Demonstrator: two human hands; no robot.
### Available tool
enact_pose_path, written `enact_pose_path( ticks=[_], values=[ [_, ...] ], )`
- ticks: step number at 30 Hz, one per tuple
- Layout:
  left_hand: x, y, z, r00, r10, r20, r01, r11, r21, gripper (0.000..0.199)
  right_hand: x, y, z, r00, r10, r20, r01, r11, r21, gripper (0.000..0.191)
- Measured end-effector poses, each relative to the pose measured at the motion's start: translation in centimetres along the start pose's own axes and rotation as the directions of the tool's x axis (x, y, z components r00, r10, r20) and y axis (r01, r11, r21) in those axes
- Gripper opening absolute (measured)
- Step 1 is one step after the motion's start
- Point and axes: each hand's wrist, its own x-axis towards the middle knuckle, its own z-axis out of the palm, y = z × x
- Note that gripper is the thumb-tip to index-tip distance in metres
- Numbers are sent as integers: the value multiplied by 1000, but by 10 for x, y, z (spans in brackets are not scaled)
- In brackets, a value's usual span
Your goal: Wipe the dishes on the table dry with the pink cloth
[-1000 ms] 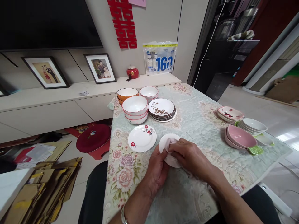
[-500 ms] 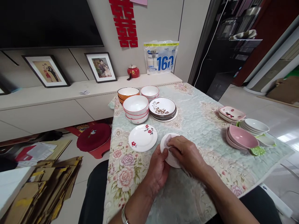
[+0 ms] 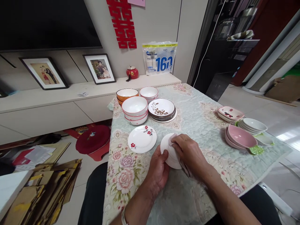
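Observation:
My left hand (image 3: pixel 157 170) grips the near left edge of a small white plate (image 3: pixel 165 144), thumb on the side facing me. A pale cloth (image 3: pixel 187 170) is bunched in my right hand (image 3: pixel 188 150), its fingers pressing it on the plate's surface. The plate is held tilted above the table, and my right hand covers much of its right side. Just left of it lies a white plate with red flowers (image 3: pixel 142 140). Beyond that stand stacked white bowls with pink rims (image 3: pixel 135 109) and a pile of plates with a brown flower pattern (image 3: pixel 161 107).
Orange bowls (image 3: pixel 127 93) and another pink-rimmed bowl stack (image 3: pixel 149 92) stand at the back. On the right are pink leaf-shaped bowls (image 3: pixel 242 136), small white bowls (image 3: pixel 254 125) and square dishes (image 3: pixel 231 113). A floral cloth (image 3: pixel 127 175) covers the table. A red stool (image 3: pixel 93 140) stands left.
My right hand has shifted slightly right across the plate with the cloth, and more of the plate shows. My left hand keeps its hold. The view has shifted slightly.

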Motion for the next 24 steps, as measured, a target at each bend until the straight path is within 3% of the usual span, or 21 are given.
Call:
enact_pose_path(
  ticks=[4, 7, 11, 14, 17, 24],
  values=[
    [-1, 0, 1, 1000, 2, -7, -2, 1000, 9, 48, -4, -1, -14, 986, 120, 114, -98, 978, -182, 15],
    [0, -1, 0, 999, 26, 30, -26, 1000, 10, 45, -9, -7, -21, 970, 74, 232, -54, 995, -89, 11],
    [0, -3, -3, 998, 52, 35, -53, 998, 24, 37, -9, -13, -15, 976, -83, 202, 53, 987, 151, 9],
    [-1, -2, -1, 999, 50, 8, -51, 998, 45, 35, -8, -5, -16, 958, -143, 248, 91, 974, 209, 13],
    [-2, 0, 3, 999, 48, 3, -48, 998, 46, 42, -10, 7, -25, 948, -114, 299, 66, 984, 166, 18],
    [0, 0, 5, 990, 131, -53, -129, 991, 27, 53, -12, 28, -34, 976, 13, 216, -13, 1000, -2, 18]
  ],
)
